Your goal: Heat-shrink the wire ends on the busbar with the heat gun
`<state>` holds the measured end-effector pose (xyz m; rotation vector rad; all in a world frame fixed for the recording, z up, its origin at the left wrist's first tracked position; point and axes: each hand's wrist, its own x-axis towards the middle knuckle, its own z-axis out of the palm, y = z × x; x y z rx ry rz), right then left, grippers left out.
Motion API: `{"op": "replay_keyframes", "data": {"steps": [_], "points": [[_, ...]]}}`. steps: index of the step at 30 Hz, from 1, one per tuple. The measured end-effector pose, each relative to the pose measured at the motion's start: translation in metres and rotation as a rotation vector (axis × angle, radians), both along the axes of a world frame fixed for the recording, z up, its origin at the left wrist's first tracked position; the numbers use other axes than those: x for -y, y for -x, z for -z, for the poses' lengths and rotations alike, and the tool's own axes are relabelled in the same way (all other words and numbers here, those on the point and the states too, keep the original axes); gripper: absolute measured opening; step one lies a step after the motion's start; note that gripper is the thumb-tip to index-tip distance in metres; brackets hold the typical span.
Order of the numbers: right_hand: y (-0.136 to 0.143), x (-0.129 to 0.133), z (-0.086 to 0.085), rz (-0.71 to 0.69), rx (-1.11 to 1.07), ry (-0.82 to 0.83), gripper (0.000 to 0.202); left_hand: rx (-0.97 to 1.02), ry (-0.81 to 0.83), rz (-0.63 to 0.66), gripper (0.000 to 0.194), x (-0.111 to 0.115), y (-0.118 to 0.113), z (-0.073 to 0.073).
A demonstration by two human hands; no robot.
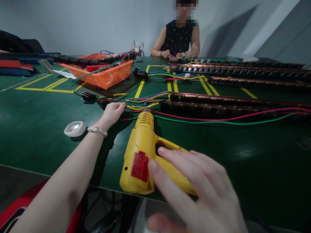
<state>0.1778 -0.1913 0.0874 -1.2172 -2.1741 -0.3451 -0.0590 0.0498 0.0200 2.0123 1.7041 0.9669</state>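
Observation:
A yellow heat gun (139, 139) with a red vent panel lies near the front table edge, its metal nozzle pointing away at several thin wires. My right hand (201, 187) is over its handle, fingers stretched out and thumb apart; whether the fingertips touch it I cannot tell. Farther out, my left hand (114, 113) is closed at the ends of the coloured wires (143, 106), pinching at least one; the fingertips are partly hidden. These wires run into a long black strip assembly (218, 110) with copper-coloured rails. Red and green wires (206, 121) stretch along its near side.
An orange basket (109, 76) with parts stands at the back left. Black connectors (88, 97) and a white dish (74, 128) lie left of my hand. More strips (243, 69) lie at the back right. Across the green table (39, 129), a person (181, 38) handles small wires.

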Motion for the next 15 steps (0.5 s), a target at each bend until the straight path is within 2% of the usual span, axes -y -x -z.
{"op": "replay_keyframes", "data": {"steps": [1, 4, 6, 11, 15], "points": [[-0.001, -0.007, 0.006, -0.005, -0.014, 0.057, 0.06, -0.004, 0.003, -0.003, 0.046, 0.0, 0.0, 0.0], [0.002, -0.02, 0.027, 0.139, 0.017, 0.22, 0.095, -0.014, 0.004, -0.008, 0.046, 0.0, -0.001, 0.0], [0.009, -0.021, 0.035, 0.163, 0.046, 0.268, 0.105, -0.018, -0.003, -0.004, 0.046, 0.0, -0.001, 0.0], [0.032, -0.022, 0.039, 0.178, 0.07, 0.237, 0.111, -0.008, -0.011, 0.014, 0.046, 0.0, -0.002, -0.001], [0.05, -0.024, 0.041, 0.139, 0.025, 0.233, 0.111, -0.013, -0.002, 0.013, 0.045, 0.0, -0.002, -0.002]]}}
